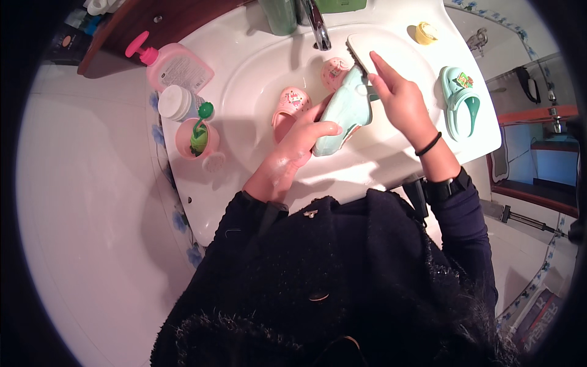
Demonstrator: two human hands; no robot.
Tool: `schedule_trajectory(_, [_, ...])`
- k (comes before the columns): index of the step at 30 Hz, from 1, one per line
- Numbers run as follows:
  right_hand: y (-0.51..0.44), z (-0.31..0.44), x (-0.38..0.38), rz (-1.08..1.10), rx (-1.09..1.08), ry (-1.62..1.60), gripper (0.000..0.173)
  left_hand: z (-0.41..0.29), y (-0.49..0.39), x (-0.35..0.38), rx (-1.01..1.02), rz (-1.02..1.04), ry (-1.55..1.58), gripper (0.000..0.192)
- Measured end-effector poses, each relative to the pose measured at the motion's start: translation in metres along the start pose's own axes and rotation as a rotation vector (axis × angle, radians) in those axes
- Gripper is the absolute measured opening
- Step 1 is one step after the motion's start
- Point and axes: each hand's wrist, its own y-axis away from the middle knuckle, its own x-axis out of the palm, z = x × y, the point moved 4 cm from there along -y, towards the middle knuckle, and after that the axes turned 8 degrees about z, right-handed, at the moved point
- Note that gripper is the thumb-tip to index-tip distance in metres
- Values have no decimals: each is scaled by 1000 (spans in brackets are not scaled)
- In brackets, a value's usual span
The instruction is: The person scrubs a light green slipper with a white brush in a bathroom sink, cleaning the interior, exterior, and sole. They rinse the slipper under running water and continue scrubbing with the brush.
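Note:
My left hand [306, 128], with suds on its wrist, grips a mint-green clog [345, 110] tilted on its side above the sink basin [247, 110]. In my right hand [399, 98] is a white scrub brush [362, 48], its dark bristles against the clog's toe end. Behind the held clog, two pink clogs with charms lie in the basin: one [293, 98] is left of it, the other [334, 71] partly hidden by it. A second mint-green clog [460, 103] rests on the sink's right ledge.
A chrome faucet [317, 25] rises at the back beside a green cup [279, 16]. Along the left ledge are a pink pump bottle [176, 69], a white-lidded jar [176, 102] and a pink toy watering can [185, 140]. A small yellow container [426, 33] stands at the back right.

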Motion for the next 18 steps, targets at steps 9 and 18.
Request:
schedule_trajectory(9, [-10,-17,-2,-13,-91,0,44,-9,5,8,36,-50,-27,77])
schedule_trajectory(18, [4,0,2,-9,-224,-216,47,-20,2,6,198,63,-51,90])
